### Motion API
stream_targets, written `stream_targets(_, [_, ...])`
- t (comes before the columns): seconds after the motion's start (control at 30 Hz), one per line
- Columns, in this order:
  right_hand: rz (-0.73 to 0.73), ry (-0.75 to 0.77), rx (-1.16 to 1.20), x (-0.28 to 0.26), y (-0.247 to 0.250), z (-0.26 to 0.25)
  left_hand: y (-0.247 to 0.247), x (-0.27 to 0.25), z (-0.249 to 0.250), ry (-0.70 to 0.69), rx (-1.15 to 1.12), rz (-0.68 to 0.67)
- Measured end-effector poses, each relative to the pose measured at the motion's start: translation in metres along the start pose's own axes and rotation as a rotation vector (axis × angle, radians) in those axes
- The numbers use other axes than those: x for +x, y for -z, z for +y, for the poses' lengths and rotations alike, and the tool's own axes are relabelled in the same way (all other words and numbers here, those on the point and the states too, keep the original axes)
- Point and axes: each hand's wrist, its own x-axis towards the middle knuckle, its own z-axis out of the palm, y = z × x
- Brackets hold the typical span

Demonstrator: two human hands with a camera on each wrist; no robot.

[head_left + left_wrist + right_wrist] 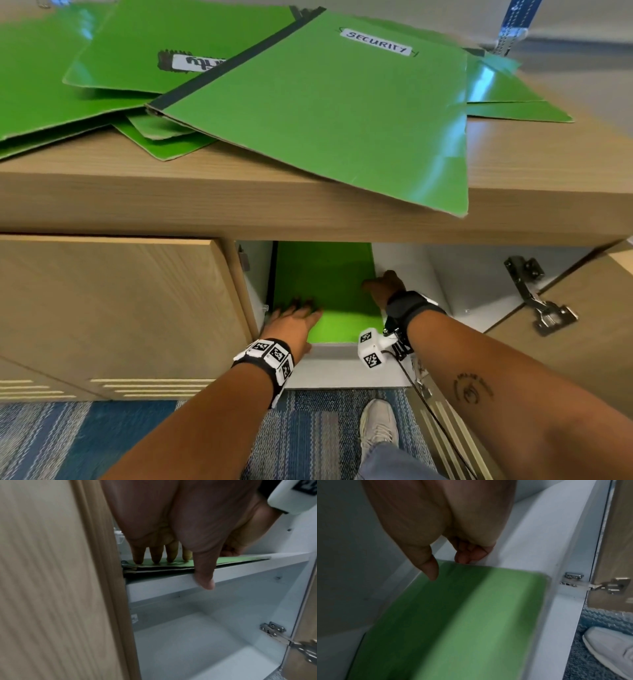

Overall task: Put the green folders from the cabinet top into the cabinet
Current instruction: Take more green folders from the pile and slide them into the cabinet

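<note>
Several green folders lie scattered on the wooden cabinet top (239,192); the nearest one, labelled SECURITY (342,113), hangs over the front edge. Inside the open cabinet a green folder (325,281) lies flat on the upper white shelf (240,572), on top of a thin stack (163,568). My left hand (298,315) presses straight fingers (155,555) down on its near left part, thumb hanging over the shelf's front. My right hand (380,286) is at the folder's right edge (471,615), its loosely curled fingers (464,557) touching that edge and the thumb just above the cover.
The left cabinet door (113,308) is closed. The right door (565,325) stands open with metal hinges (537,298). The lower compartment (205,635) holds nothing visible. A white shoe (376,428) stands on blue carpet below the opening.
</note>
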Motion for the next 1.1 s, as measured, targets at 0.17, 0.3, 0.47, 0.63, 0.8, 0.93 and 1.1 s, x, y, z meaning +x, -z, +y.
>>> stream_targets(0.17, [-0.115,0.072,-0.095,0.003,0.007,-0.014,0.0,0.001,-0.004,0.006,-0.001,-0.021])
stream_targets(0.3, [-0.075,0.041,-0.228,0.002,-0.001,-0.009,0.0,0.002,-0.001,0.021,0.013,-0.029])
stream_targets(0.47, [-0.021,0.047,-0.321,-0.014,-0.004,-0.002,0.005,-0.001,0.002,0.034,0.027,0.012])
stream_targets(0.63, [0.068,0.191,-0.27,-0.051,0.002,-0.014,0.029,-0.023,0.009,0.001,-0.021,0.087])
stream_targets(0.8, [0.027,0.415,-0.293,-0.121,0.028,-0.043,0.079,-0.072,0.031,-0.054,-0.096,0.229])
stream_targets(0.93, [0.025,0.559,-0.4,-0.185,0.051,-0.068,0.125,-0.118,0.045,-0.08,-0.054,0.313])
stream_targets(1.1, [-0.049,0.655,-0.509,-0.267,0.085,-0.103,0.191,-0.172,0.056,-0.071,-0.049,0.386])
